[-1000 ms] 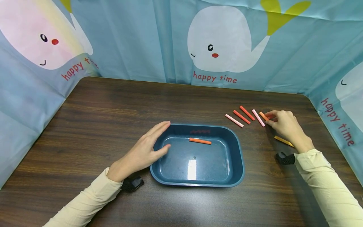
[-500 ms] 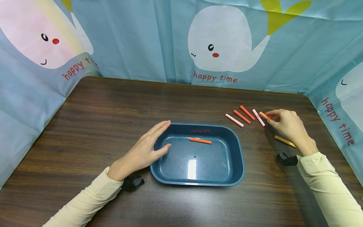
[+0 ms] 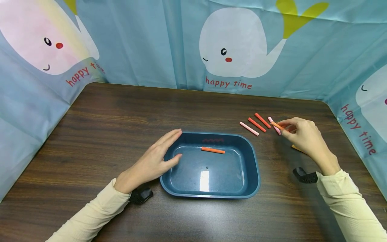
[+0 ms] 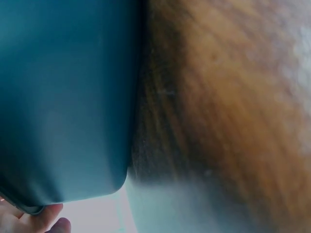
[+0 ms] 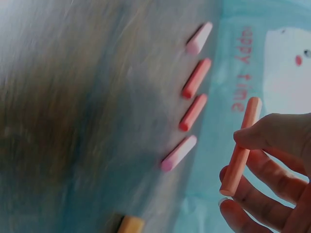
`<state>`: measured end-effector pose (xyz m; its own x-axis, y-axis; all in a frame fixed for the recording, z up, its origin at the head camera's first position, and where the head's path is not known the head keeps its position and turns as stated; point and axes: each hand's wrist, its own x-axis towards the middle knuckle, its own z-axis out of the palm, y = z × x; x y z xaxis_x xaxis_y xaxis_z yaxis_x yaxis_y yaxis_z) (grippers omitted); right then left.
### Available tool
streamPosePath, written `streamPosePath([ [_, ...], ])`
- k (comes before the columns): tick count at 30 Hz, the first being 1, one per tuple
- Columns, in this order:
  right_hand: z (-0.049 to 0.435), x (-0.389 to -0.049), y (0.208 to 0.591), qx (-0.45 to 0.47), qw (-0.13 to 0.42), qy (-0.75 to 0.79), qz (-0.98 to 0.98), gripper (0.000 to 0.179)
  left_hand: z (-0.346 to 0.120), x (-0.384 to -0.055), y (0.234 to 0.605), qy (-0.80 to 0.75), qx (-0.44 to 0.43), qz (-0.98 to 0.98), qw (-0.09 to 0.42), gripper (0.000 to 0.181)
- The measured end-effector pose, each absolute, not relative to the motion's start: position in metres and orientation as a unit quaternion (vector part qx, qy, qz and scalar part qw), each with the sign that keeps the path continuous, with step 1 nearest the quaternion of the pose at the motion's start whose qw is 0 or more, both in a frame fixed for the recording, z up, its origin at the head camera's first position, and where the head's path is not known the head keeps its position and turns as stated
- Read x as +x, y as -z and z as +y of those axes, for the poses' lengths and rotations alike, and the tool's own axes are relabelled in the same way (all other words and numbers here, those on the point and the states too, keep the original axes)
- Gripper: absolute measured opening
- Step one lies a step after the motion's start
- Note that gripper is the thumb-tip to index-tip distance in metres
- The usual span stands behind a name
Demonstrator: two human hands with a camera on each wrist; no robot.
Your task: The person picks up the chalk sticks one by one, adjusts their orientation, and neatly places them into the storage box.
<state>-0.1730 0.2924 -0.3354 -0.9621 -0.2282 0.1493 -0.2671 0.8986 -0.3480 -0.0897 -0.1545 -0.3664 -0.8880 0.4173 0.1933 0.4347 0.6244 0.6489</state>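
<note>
My right hand (image 3: 307,138) pinches an orange chalk stick (image 5: 241,145) between thumb and fingers, raised over the table in the right wrist view. In the head view that stick overlaps a pink chalk (image 3: 274,126) lying beyond it. My left hand (image 3: 152,160) rests at the left rim of a blue plastic tray (image 3: 256,174), fingers straight and thumb reaching over the inside. Another orange chalk (image 3: 213,150) lies in the tray. The left wrist view shows the tray's outer wall (image 4: 68,111), with fingertips (image 4: 46,216) at its rim.
Two red chalks (image 3: 257,124) (image 3: 262,120) and a pale pink chalk (image 3: 249,128) lie on the dark wooden table (image 3: 121,121) beyond the tray's right corner. A yellow-orange chalk (image 5: 130,224) is partly hidden behind my right hand in the head view. A whale-print curtain (image 3: 151,43) surrounds the table.
My right hand has taken the orange chalk stick up from the table and shifted it slightly left, over the pink chalk. The left hand and tray have stayed put.
</note>
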Motion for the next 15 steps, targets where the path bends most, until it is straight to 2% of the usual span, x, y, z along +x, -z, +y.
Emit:
streamPosePath([
  [15, 0.254, -0.152, 0.32, 0.225, 0.124, -0.199, -0.946, 0.027, -0.154, -0.09, 0.366, 0.362, -0.238, -0.901, 0.01, 0.071],
])
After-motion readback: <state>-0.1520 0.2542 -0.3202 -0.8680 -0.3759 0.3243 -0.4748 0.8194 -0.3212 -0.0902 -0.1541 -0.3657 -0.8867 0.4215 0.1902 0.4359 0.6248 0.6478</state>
